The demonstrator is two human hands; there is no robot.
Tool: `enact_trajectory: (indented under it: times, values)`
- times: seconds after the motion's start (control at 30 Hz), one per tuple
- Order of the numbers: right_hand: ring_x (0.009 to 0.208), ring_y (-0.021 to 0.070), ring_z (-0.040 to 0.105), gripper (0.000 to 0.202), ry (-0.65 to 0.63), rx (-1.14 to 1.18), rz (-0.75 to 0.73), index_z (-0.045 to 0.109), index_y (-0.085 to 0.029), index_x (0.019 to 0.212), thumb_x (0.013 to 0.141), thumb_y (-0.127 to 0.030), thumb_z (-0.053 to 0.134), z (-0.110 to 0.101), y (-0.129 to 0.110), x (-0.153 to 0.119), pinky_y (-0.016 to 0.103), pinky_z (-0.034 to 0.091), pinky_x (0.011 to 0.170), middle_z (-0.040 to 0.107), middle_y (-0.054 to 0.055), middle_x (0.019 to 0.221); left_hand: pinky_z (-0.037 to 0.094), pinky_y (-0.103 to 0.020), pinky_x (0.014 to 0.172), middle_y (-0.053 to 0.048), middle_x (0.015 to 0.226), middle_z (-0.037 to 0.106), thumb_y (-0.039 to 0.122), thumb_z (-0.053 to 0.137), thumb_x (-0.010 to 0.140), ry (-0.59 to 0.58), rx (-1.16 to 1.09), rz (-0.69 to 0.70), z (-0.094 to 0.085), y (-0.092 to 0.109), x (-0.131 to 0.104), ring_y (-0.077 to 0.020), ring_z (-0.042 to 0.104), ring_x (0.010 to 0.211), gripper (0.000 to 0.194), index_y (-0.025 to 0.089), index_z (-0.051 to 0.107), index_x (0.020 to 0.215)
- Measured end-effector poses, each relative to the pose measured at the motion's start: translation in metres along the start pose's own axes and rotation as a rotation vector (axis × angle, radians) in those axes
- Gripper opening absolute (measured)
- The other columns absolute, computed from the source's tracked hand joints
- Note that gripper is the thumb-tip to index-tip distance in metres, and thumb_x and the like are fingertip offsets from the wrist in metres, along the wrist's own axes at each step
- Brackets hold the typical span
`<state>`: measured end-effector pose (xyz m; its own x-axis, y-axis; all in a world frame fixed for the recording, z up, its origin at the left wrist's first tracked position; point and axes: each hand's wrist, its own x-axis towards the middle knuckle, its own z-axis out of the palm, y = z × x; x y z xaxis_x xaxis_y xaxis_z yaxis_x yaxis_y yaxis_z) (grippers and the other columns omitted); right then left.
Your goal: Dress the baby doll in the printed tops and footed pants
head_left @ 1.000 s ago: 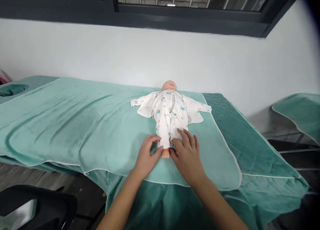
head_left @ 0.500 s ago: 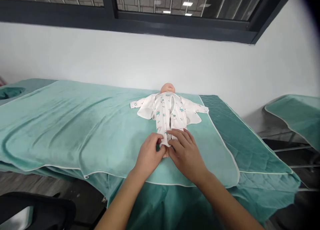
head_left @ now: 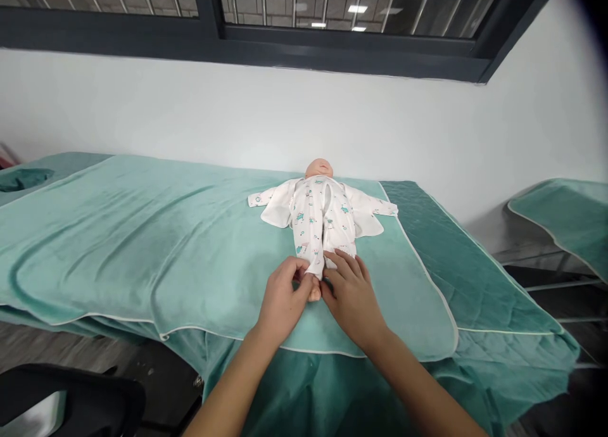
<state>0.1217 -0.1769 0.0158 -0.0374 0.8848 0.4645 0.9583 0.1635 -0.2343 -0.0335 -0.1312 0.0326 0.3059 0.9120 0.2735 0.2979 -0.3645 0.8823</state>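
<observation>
A baby doll [head_left: 319,167] lies on its back with its head toward the wall, dressed in a white printed baby outfit [head_left: 308,216]. Its sleeves are stretched out to both sides and the jacket front is spread open. My left hand [head_left: 284,297] pinches the hem of the trouser leg on the left, thumb against the cloth. Across from it, my right hand [head_left: 354,294] has thumb and fingertips at the same cuff, its other fingers resting over the other leg. One bare doll foot [head_left: 314,291] pokes out below the cuff, between my hands.
A light green blanket [head_left: 213,285] covers the bed over a darker green quilted cover [head_left: 475,272]. At the lower left is a black chair [head_left: 104,396] with a pale device [head_left: 42,418] on it. Another green-covered bed [head_left: 560,209] stands right. A dark-framed window [head_left: 351,50] is above.
The trouser leg's hem sits slightly lower, and the doll's foot shows more clearly between my hands. My right fingers have shifted a little to the right and down.
</observation>
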Motion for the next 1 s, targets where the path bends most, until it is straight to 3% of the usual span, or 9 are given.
enact_trajectory:
  times: [0.17, 0.27, 0.4, 0.57, 0.73, 1.0]
  values:
    - [0.133, 0.0254, 0.047, 0.01, 0.065, 0.068, -0.047, 0.063, -0.022, 0.082, 0.088, -0.018, 0.058, -0.005, 0.003, 0.001, 0.054, 0.031, 0.113, 0.062, 0.003, 0.132, 0.047, -0.026, 0.072, 0.001, 0.081, 0.063, 0.022, 0.053, 0.089, 0.027, -0.025, -0.012, -0.005, -0.004, -0.001, -0.0132, 0.059, 0.076, 0.008, 0.02, 0.06, 0.087]
    - [0.133, 0.026, 0.046, 0.006, 0.089, 0.097, -0.057, 0.063, -0.023, 0.086, 0.09, -0.021, 0.059, -0.009, 0.001, 0.0, 0.055, 0.029, 0.114, 0.061, 0.004, 0.133, 0.047, -0.026, 0.072, 0.001, 0.081, 0.063, 0.024, 0.053, 0.089, 0.037, -0.023, -0.025, -0.009, -0.003, -0.002, -0.0136, 0.06, 0.076, 0.008, 0.02, 0.06, 0.087]
    - [0.131, 0.0257, 0.048, 0.012, 0.069, 0.125, -0.009, 0.063, -0.023, 0.1, 0.094, -0.029, 0.055, -0.01, -0.004, 0.002, 0.053, 0.032, 0.112, 0.06, 0.007, 0.134, 0.046, -0.027, 0.074, 0.001, 0.081, 0.061, 0.022, 0.053, 0.09, -0.031, 0.037, 0.034, -0.007, 0.006, 0.0, -0.0129, 0.058, 0.076, 0.007, 0.02, 0.06, 0.086]
    - [0.13, 0.0288, 0.049, 0.007, 0.088, 0.032, 0.048, 0.064, -0.021, 0.092, 0.09, -0.024, 0.058, -0.002, -0.004, 0.008, 0.055, 0.034, 0.11, 0.063, 0.006, 0.131, 0.044, -0.027, 0.073, 0.002, 0.079, 0.058, 0.016, 0.051, 0.091, -0.102, 0.103, 0.109, -0.003, 0.013, 0.002, -0.0126, 0.054, 0.074, 0.009, 0.021, 0.058, 0.087]
    - [0.134, 0.0312, 0.046, 0.008, 0.053, -0.011, 0.016, 0.064, -0.021, 0.086, 0.087, -0.017, 0.056, 0.001, 0.0, 0.004, 0.061, 0.031, 0.112, 0.061, 0.007, 0.134, 0.045, -0.029, 0.076, 0.0, 0.086, 0.059, 0.019, 0.047, 0.095, -0.13, 0.189, 0.199, -0.001, 0.0, -0.001, -0.0144, 0.056, 0.08, 0.011, 0.022, 0.057, 0.095]
    - [0.134, 0.0295, 0.046, 0.012, 0.097, 0.013, -0.097, 0.062, -0.023, 0.091, 0.086, -0.015, 0.054, -0.02, -0.002, -0.004, 0.058, 0.025, 0.116, 0.063, 0.006, 0.13, 0.048, -0.032, 0.078, -0.005, 0.1, 0.059, 0.015, 0.045, 0.095, 0.015, 0.496, 0.323, -0.009, -0.025, -0.019, -0.0196, 0.059, 0.092, 0.017, 0.022, 0.055, 0.107]
